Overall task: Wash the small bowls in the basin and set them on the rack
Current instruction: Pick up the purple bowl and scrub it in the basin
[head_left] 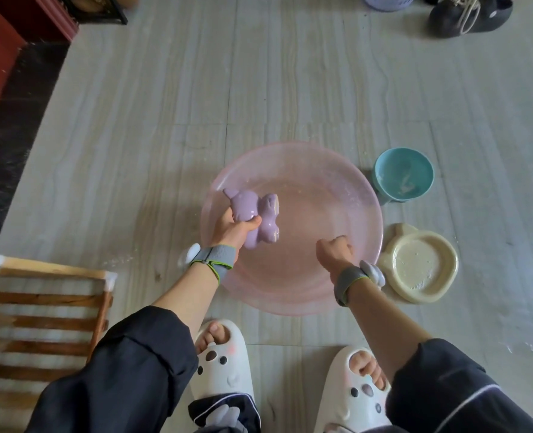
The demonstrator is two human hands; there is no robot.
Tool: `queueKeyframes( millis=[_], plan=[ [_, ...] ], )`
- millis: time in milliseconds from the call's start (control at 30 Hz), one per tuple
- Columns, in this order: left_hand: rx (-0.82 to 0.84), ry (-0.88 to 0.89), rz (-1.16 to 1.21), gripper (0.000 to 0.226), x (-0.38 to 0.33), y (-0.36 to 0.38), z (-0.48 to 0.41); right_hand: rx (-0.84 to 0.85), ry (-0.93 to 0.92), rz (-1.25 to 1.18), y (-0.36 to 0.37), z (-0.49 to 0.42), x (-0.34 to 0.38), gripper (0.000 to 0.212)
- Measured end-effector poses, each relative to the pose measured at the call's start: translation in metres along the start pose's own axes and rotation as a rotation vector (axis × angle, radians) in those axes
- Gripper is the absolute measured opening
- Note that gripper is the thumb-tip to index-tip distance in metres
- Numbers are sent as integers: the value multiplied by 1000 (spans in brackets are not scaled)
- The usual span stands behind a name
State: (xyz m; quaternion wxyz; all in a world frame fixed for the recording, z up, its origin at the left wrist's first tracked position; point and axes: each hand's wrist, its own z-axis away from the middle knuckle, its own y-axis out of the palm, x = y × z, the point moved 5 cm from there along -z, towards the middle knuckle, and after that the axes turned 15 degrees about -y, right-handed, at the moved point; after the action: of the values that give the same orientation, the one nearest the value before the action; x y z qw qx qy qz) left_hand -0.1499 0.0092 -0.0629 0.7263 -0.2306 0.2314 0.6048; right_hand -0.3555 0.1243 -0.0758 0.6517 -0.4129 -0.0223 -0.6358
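Your L hand has its grip closed round the purple animal-shaped bowl, thumb across the body. The bowl is tipped on its side over the left part of the pink basin, prob. so water drains back in and not onto the floor. Your R hand hangs over the basin's right side w/ fingers curled into a fist, nothing showing in it. The teal bowl and cream cat-shaped dish sit on the floor just beside the basin's right rim, both w/ milky residue inside, so they look unwashed and are parked w/in reach of your R hand. The wooden slatted rack waits on your left, same side as the loaded hand, so the purple bowl prob. goes there next.
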Motion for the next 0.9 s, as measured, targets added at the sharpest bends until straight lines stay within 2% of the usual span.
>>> queueKeyframes(
  millis=[67,100,167,200,267,333,433,467,533,600,767,900],
  plan=[
    [-21,5,-37,77,5,0,-6,-3,-14,63,5,7,0,60],
    [-27,1,-46,75,5,1,-5,38,-12,-37,12,10,3,52],
    [-34,-13,-36,69,4,2,1,139,45,-428,29,19,12,19],
    [-35,-25,-18,66,2,3,5,170,58,-613,33,23,15,13],
    [-29,-52,16,57,-2,5,11,228,19,-808,34,26,21,20],
    [-15,-79,35,49,-6,6,16,224,-40,-797,28,25,21,22],
    [13,-133,65,42,-3,8,20,156,-122,-630,17,23,18,15],
    [29,-147,63,46,-2,9,25,177,-137,-581,17,26,19,27],
    [55,-144,18,56,-1,13,34,251,-162,-574,19,31,23,67],
    [83,-102,-67,55,-3,18,43,323,-201,-626,18,40,33,89],
    [216,-85,-128,46,-10,24,71,325,-260,-648,6,61,47,89],
    [299,-114,-164,36,-16,25,92,283,-340,-604,-4,78,53,70]
  ],
)
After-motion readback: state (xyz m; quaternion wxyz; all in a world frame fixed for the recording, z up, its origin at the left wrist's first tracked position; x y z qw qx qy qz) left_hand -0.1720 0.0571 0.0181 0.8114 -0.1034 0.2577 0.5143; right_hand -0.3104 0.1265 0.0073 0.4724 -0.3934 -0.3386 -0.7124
